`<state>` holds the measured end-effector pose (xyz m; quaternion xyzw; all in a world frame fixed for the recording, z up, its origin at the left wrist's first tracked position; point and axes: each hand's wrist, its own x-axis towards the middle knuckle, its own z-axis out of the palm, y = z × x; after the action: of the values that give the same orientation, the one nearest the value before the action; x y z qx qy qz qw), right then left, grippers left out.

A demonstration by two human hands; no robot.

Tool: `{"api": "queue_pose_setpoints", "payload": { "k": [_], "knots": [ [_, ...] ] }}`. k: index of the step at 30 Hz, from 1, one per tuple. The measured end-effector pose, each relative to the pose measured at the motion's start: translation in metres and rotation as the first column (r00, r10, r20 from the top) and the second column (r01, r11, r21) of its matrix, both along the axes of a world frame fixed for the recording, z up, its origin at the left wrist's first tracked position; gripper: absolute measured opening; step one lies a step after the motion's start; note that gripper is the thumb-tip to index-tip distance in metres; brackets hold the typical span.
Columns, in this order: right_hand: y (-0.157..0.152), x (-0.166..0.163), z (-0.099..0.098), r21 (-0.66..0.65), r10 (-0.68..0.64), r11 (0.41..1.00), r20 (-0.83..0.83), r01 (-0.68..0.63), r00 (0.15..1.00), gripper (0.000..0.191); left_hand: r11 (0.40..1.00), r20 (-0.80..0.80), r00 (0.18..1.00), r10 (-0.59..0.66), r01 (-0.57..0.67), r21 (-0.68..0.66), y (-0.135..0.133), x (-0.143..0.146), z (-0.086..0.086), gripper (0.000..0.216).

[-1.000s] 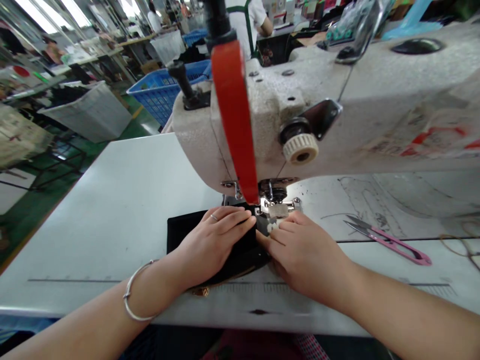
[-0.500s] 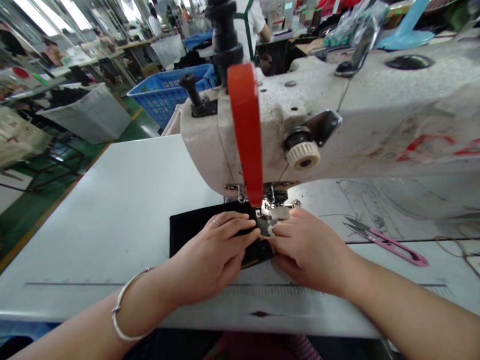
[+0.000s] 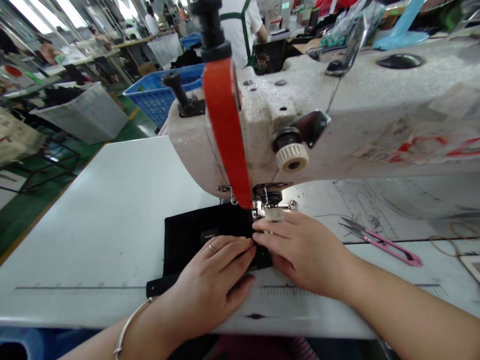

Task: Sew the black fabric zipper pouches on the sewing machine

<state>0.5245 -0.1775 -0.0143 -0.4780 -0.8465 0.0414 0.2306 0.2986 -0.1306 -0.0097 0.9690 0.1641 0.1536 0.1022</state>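
Note:
A black fabric piece [image 3: 195, 235] with a small label lies flat on the white sewing table [image 3: 112, 210], its right edge under the presser foot [image 3: 272, 210] of the sewing machine [image 3: 337, 120]. My left hand [image 3: 213, 280] presses on the fabric's near right part, fingers together, a ring on one finger. Fingertips of my right hand [image 3: 303, 250] rest on the fabric edge just in front of the presser foot. The two hands touch at the fingertips. A red strip [image 3: 227, 135] hangs down the machine head in front of the needle.
Pink thread snips [image 3: 378, 240] lie on the table to the right of my right hand. Beyond the table's left edge stand a blue basket [image 3: 157, 95] and a grey bin [image 3: 82, 115] on a green floor. Another person [image 3: 240, 25] stands behind the machine.
The fabric has come toward me and to the left, showing more of its area and a label. Both hands drew back from the presser foot along with it.

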Motion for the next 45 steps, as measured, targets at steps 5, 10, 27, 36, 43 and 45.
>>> {"api": "queue_pose_setpoints", "payload": {
  "k": [5, 10, 27, 36, 43, 45],
  "knots": [
    [-0.002, -0.004, -0.004, 0.04, 0.002, 0.999, 0.026, -0.004, 1.0, 0.028, 0.998, 0.04, 0.998, -0.04, 0.041, -0.043, 0.007, 0.0, 0.003, 0.036],
    [0.0, -0.004, -0.003, 0.007, -0.029, 1.0, 0.066, 0.029, 0.997, 0.028, 0.997, 0.052, 0.997, -0.051, 0.054, -0.048, 0.023, 0.004, 0.003, 0.034],
    [0.007, -0.006, -0.004, -0.128, -0.149, 0.979, 0.077, 0.158, 0.986, 0.03, 0.994, 0.056, 0.994, -0.091, 0.087, 0.072, 0.073, 0.019, -0.002, 0.026],
    [0.011, 0.003, 0.0, 0.049, -0.406, 0.913, 0.006, 0.406, 0.914, 0.021, 0.979, 0.077, 0.981, -0.179, 0.17, 0.114, 0.105, 0.003, -0.011, 0.025],
    [0.012, 0.008, -0.001, 0.036, -0.362, 0.932, 0.143, 0.361, 0.921, 0.032, 0.985, 0.188, 0.968, -0.168, 0.156, 0.079, 0.09, 0.009, -0.01, 0.015],
    [0.012, 0.005, -0.002, 0.024, -0.316, 0.949, 0.087, 0.315, 0.945, 0.024, 0.99, 0.196, 0.973, -0.123, 0.107, 0.091, 0.082, 0.014, -0.01, 0.013]
  ]
}}
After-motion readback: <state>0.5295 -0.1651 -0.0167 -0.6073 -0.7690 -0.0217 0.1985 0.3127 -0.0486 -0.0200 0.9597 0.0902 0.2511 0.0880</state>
